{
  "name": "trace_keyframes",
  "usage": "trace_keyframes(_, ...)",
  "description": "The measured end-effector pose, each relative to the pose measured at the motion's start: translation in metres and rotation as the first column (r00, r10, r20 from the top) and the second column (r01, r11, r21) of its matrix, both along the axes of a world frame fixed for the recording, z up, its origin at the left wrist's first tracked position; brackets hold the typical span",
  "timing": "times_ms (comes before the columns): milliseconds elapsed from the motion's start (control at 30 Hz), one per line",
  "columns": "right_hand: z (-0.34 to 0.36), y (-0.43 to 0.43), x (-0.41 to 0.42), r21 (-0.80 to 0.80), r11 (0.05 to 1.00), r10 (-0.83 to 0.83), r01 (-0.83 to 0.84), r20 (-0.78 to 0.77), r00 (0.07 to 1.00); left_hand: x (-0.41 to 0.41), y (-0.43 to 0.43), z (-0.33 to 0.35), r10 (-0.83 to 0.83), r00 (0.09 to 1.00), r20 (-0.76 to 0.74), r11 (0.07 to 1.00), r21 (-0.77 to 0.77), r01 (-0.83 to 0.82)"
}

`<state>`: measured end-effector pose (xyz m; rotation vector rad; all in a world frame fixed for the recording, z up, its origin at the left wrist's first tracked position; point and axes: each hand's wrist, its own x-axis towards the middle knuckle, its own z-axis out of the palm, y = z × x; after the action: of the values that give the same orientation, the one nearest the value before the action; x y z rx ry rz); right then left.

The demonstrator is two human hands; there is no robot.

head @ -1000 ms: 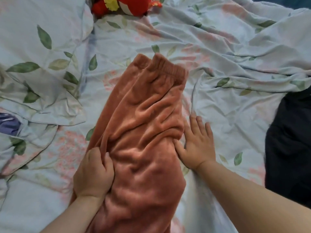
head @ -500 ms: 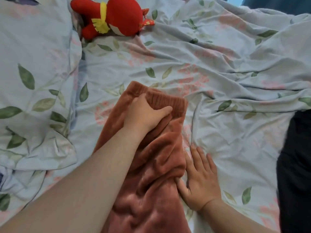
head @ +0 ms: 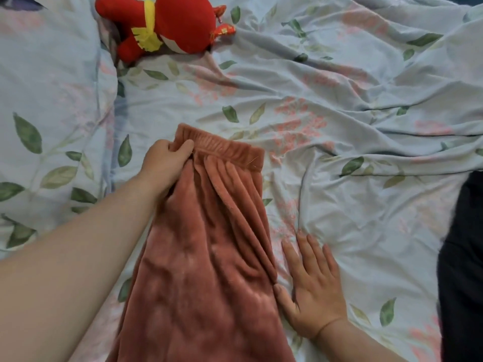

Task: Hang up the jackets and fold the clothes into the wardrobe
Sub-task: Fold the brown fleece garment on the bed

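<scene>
Rust-orange fleece trousers [head: 209,257] lie lengthwise on the bed, elastic waistband at the far end, legs running off the bottom of the view. My left hand [head: 164,165] grips the left corner of the waistband, thumb on top of the fabric. My right hand [head: 313,288] lies flat on the sheet, fingers straight, its thumb touching the right edge of the trousers.
The bed has a crumpled pale sheet [head: 352,126] printed with leaves and pink flowers. A red and yellow plush toy [head: 170,22] lies at the far end. A pillow [head: 47,100] sits at left. A dark garment [head: 462,257] lies at the right edge.
My left hand went from the lower left edge of the trousers up to the waistband and now grips its left corner, spreading it wider. My right hand stayed flat beside the trousers.
</scene>
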<state>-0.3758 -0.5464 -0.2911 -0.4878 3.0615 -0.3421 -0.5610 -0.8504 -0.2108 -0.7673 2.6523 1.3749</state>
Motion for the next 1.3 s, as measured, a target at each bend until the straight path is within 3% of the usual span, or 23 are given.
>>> trace_keyframes(100, 0.000, -0.001, 0.001, -0.006, 1.000, -0.007, 0.007, 0.025, 1.000, 0.054, 0.000, 0.006, 0.075, 0.997, -0.021, 0.990, 0.120, -0.072)
trace_keyframes(300, 0.003, -0.003, 0.001, -0.025, 0.999, -0.022, 0.022, 0.007, 1.000, 0.121, -0.010, -0.010, 0.046, 0.979, 0.201, 0.986, -0.167, -0.012)
trace_keyframes(333, 0.004, -0.003, 0.001, -0.030, 0.999, -0.024, 0.024, 0.004, 1.000, 0.115, -0.009, -0.007, 0.057, 0.985, 0.165, 0.976, -0.218, -0.020)
trace_keyframes(400, 0.005, -0.004, 0.000, -0.035, 0.999, -0.023, 0.023, 0.008, 1.000, 0.094, 0.000, 0.004, -0.065, 0.996, -0.065, 0.932, -0.360, 0.037)
trace_keyframes(467, 0.005, -0.004, 0.000, -0.023, 0.999, -0.031, 0.032, 0.022, 0.999, 0.062, 0.023, 0.019, -0.357, 0.897, -0.260, 0.850, -0.488, 0.197)
trace_keyframes(500, 0.006, -0.004, 0.000, -0.016, 0.999, -0.037, 0.037, 0.030, 0.999, 0.044, 0.039, 0.026, -0.484, 0.839, -0.250, 0.801, -0.512, 0.310)
trace_keyframes(567, 0.007, -0.005, -0.001, -0.002, 0.999, -0.041, 0.041, 0.048, 0.998, 0.009, 0.068, 0.030, -0.633, 0.771, -0.071, 0.681, -0.524, 0.511)
trace_keyframes(667, 0.008, -0.005, 0.000, 0.010, 0.999, -0.047, 0.046, 0.077, 0.996, -0.029, 0.089, 0.025, -0.693, 0.676, 0.249, 0.458, -0.573, 0.680)
trace_keyframes(800, 0.007, -0.004, 0.000, -0.004, 0.999, -0.045, 0.046, 0.091, 0.995, -0.048, 0.093, 0.019, -0.746, 0.588, 0.312, 0.360, -0.554, 0.751)
trace_keyframes(933, 0.008, -0.003, -0.001, -0.025, 0.999, -0.037, 0.040, 0.097, 0.995, -0.064, 0.108, 0.025, -0.715, 0.660, 0.232, 0.453, -0.565, 0.690)
trace_keyframes(1167, 0.007, -0.005, -0.001, -0.011, 0.998, -0.054, 0.056, 0.092, 0.994, -0.077, 0.121, -0.001, -0.649, 0.739, 0.182, 0.469, -0.669, 0.576)
trace_keyframes(1233, 0.006, -0.005, -0.001, -0.015, 0.998, -0.057, 0.058, 0.074, 0.996, -0.065, 0.115, 0.001, -0.654, 0.749, 0.105, 0.486, -0.700, 0.523)
trace_keyframes(1300, 0.007, -0.006, -0.001, -0.009, 0.998, -0.061, 0.062, 0.071, 0.996, -0.030, 0.105, 0.011, -0.644, 0.761, -0.080, 0.604, -0.663, 0.442)
